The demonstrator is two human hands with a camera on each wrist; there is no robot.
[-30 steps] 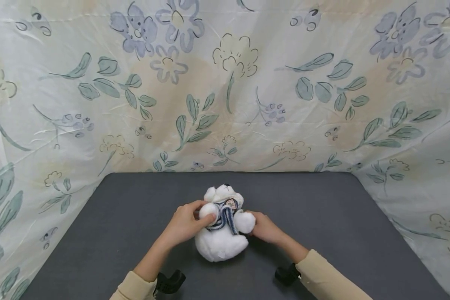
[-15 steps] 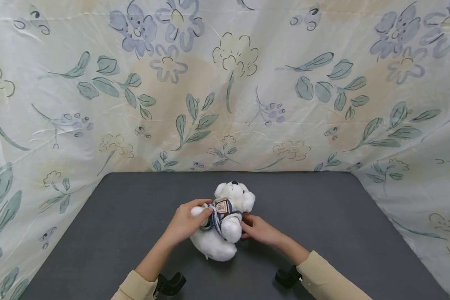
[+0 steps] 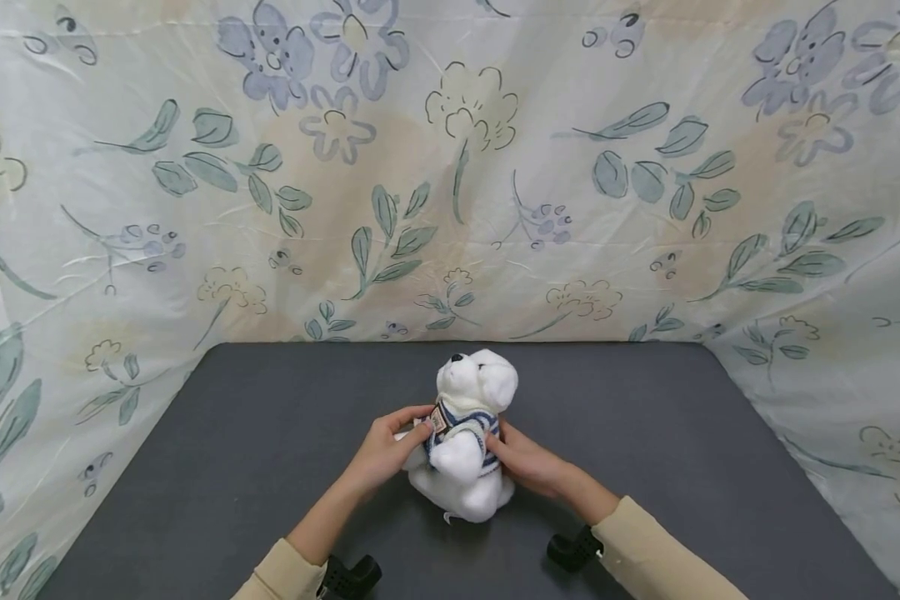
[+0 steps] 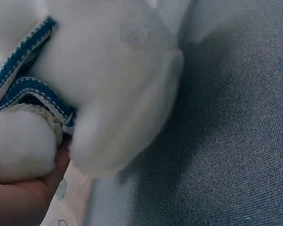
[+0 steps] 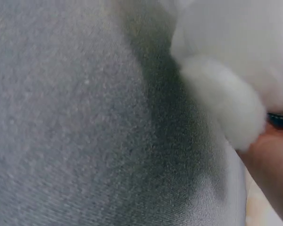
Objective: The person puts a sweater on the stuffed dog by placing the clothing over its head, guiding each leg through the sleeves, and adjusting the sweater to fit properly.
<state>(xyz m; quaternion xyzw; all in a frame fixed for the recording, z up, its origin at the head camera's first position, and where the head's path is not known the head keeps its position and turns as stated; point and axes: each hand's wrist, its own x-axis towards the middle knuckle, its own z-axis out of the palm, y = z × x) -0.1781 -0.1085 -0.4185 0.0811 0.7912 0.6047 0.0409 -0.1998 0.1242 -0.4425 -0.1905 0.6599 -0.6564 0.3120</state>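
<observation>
A white plush bear [image 3: 468, 460] with a black nose wears a blue and white striped top with a small badge on the chest. It sits upright on the dark grey table [image 3: 270, 417], its head tipped up and turned left. My left hand [image 3: 385, 447] holds its left side, thumb near the badge. On the other side my right hand [image 3: 528, 460] grips the striped top, thumb in front and fingers mostly hidden behind. In the left wrist view, a white paw [image 4: 21, 146] rests against the hand; in the right wrist view, white fur [image 5: 226, 101] meets the right hand.
A floral cloth [image 3: 450, 167] hangs behind the table and along both its sides. Black wrist-worn devices, the left [image 3: 351, 577] and the right [image 3: 572, 552], sit close above the tabletop near the beige sleeves.
The bear has turned between my hands. Its head swung right, then came upright and now faces left. My right thumb has come round to the front of the striped top.
</observation>
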